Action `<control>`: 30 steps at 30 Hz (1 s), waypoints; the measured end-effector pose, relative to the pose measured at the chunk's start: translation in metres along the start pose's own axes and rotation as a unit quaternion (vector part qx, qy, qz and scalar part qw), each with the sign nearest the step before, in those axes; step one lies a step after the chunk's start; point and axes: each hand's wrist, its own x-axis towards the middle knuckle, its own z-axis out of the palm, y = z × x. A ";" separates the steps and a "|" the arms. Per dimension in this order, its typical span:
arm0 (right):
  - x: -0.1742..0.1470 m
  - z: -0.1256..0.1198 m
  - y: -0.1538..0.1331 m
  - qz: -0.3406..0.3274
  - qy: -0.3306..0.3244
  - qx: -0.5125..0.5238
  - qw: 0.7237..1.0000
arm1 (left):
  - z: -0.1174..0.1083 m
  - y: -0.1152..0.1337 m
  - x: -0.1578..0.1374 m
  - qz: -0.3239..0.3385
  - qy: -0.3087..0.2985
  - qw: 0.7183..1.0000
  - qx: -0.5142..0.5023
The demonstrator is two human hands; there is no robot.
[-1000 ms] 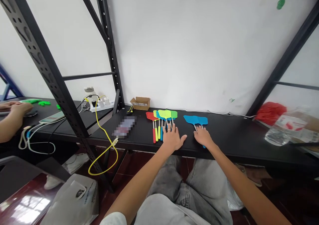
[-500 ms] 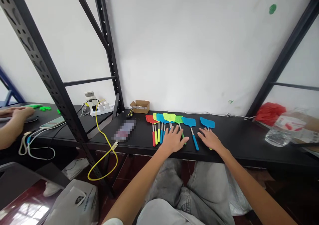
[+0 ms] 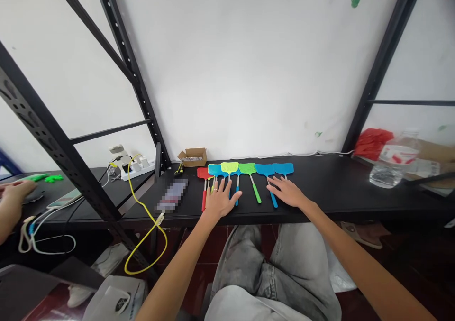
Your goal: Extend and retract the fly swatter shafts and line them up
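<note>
Several fly swatters lie side by side on the black desk, heads toward the wall, some overlapping. At the left is a red fly swatter (image 3: 204, 173), then blue ones and a yellow-green fly swatter (image 3: 230, 167) on top. Farther right come a green fly swatter (image 3: 256, 193), a blue fly swatter (image 3: 265, 169) and another blue fly swatter (image 3: 283, 168) at the end. My left hand (image 3: 221, 201) rests with fingers spread over the left handles, partly hiding them. My right hand (image 3: 287, 193) lies open, fingers stretched, over the end swatter's handle, which it mostly covers.
A phone (image 3: 173, 195) with a yellow cable (image 3: 141, 200) lies on the left, near a small cardboard box (image 3: 192, 157) and a cutter knife (image 3: 179, 170). At the right stand a clear plastic bottle (image 3: 394, 162) and a red bag (image 3: 372, 143). Another person's hand (image 3: 16, 193) shows far left.
The end blue swatter has shifted left against its neighbour, with my right hand over it. My left hand has moved left, uncovering the green swatter. The whole view has shifted.
</note>
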 end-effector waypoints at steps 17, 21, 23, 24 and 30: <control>0.010 0.005 0.001 0.033 -0.001 -0.017 0.999 | -0.005 -0.015 -0.004 -0.049 -0.028 0.998 0.026; 0.010 0.005 0.000 0.034 0.003 -0.025 0.999 | 0.000 0.000 -0.008 -0.010 -0.025 1.000 0.016; 0.010 0.006 0.001 0.032 0.003 -0.025 0.999 | 0.002 0.005 -0.009 0.014 -0.020 1.000 0.018; 0.010 0.006 0.002 0.032 0.003 -0.025 0.999 | 0.002 0.007 -0.009 0.023 -0.019 0.999 0.019; 0.009 0.005 0.001 0.033 0.004 -0.021 0.999 | 0.001 0.014 -0.006 0.028 -0.009 0.999 0.023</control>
